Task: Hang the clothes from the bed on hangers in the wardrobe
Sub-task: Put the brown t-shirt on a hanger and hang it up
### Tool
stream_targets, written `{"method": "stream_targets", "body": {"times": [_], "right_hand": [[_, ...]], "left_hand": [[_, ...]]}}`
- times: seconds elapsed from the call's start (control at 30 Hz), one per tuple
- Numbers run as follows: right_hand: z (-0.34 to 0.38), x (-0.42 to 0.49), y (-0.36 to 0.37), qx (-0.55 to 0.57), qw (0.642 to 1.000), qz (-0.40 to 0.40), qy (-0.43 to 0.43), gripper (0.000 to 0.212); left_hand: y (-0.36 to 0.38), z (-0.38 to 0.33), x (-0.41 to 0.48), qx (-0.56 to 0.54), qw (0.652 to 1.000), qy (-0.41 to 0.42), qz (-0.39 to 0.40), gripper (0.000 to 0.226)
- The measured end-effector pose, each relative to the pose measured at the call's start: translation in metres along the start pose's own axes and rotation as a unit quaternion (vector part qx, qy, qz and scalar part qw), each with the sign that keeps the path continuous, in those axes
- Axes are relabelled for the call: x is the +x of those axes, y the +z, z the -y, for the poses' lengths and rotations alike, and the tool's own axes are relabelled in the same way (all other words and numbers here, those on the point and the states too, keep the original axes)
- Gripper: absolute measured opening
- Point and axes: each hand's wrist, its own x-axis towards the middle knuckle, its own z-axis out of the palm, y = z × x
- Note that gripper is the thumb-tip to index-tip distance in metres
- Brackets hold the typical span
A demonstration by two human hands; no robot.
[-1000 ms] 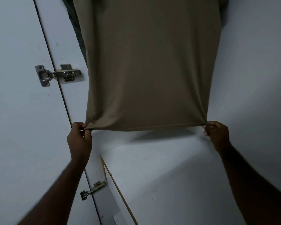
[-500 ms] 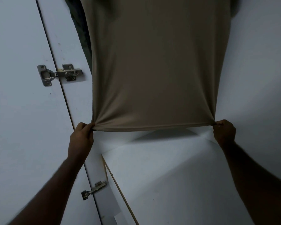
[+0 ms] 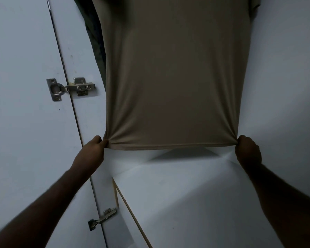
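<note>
A beige T-shirt hangs inside the white wardrobe, its top cut off by the frame; an orange print shows at the upper edge. My left hand pinches the hem's bottom left corner. My right hand pinches the bottom right corner. The hem is stretched taut between them. The hanger is out of view.
A dark garment hangs behind the shirt on the left. The open wardrobe door stands at left with two metal hinges. A white shelf lies below the shirt, and the wardrobe's white wall is at right.
Both hands have kept their pinch on the hem corners and pulled it tighter. The view has shifted slightly, so shirt and hands sit a little further right.
</note>
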Motion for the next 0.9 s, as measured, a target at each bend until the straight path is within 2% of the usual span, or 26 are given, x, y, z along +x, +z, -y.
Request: {"method": "stream_targets", "body": {"times": [0.07, 0.13, 0.17, 0.2, 0.27, 0.3, 0.37, 0.43, 0.5, 0.53, 0.6, 0.63, 0.67, 0.77, 0.9], "right_hand": [[0.004, -0.001, -0.006, 0.031, 0.998, 0.029, 0.036, 0.03], [0.014, -0.002, -0.014, 0.073, 0.996, 0.023, 0.052, 0.048], [0.023, -0.002, -0.02, 0.107, 0.994, -0.01, 0.03, 0.051], [0.035, 0.0, -0.026, 0.139, 0.989, -0.057, -0.011, 0.05], [0.06, 0.01, -0.037, 0.152, 0.972, -0.13, -0.125, 0.045], [0.073, 0.017, -0.042, 0.137, 0.967, -0.136, -0.169, 0.045], [0.092, 0.028, -0.045, 0.086, 0.971, -0.102, -0.2, 0.045], [0.096, 0.038, -0.042, -0.03, 0.981, -0.018, -0.191, 0.04], [0.094, 0.042, -0.043, -0.12, 0.976, 0.111, -0.147, 0.033], [0.095, 0.044, -0.046, -0.113, 0.973, 0.161, -0.122, 0.03], [0.098, 0.049, -0.055, -0.069, 0.976, 0.178, -0.105, 0.028], [0.107, 0.057, -0.065, -0.065, 0.979, 0.15, -0.121, 0.025], [0.116, 0.064, -0.074, -0.063, 0.981, 0.114, -0.141, 0.024], [0.168, 0.099, -0.126, -0.018, 0.979, 0.01, -0.202, 0.02], [0.263, 0.15, -0.224, 0.094, 0.946, -0.121, -0.285, 0.008]], "left_hand": [[-0.013, -0.01, 0.003, 0.027, 0.997, -0.004, 0.068, 0.02], [-0.031, -0.023, 0.005, 0.073, 0.991, -0.019, 0.111, 0.032], [-0.041, -0.032, 0.007, 0.065, 0.995, 0.001, 0.082, 0.033], [-0.051, -0.042, 0.012, 0.037, 0.998, 0.046, 0.015, 0.034], [-0.07, -0.066, 0.029, -0.004, 0.979, 0.156, -0.127, 0.036], [-0.081, -0.077, 0.044, -0.005, 0.964, 0.206, -0.166, 0.038], [-0.1, -0.096, 0.077, 0.042, 0.949, 0.254, -0.183, 0.043], [-0.111, -0.102, 0.103, 0.123, 0.946, 0.263, -0.146, 0.046], [-0.123, -0.104, 0.116, 0.198, 0.949, 0.244, -0.026, 0.043], [-0.128, -0.104, 0.12, 0.221, 0.949, 0.223, 0.037, 0.041], [-0.136, -0.11, 0.124, 0.22, 0.947, 0.2, 0.123, 0.036], [-0.145, -0.114, 0.129, 0.205, 0.948, 0.212, 0.12, 0.034], [-0.153, -0.119, 0.134, 0.197, 0.948, 0.229, 0.105, 0.033], [-0.192, -0.138, 0.172, 0.187, 0.943, 0.274, -0.017, 0.033], [-0.263, -0.155, 0.239, 0.169, 0.909, 0.322, -0.204, 0.03]]}}
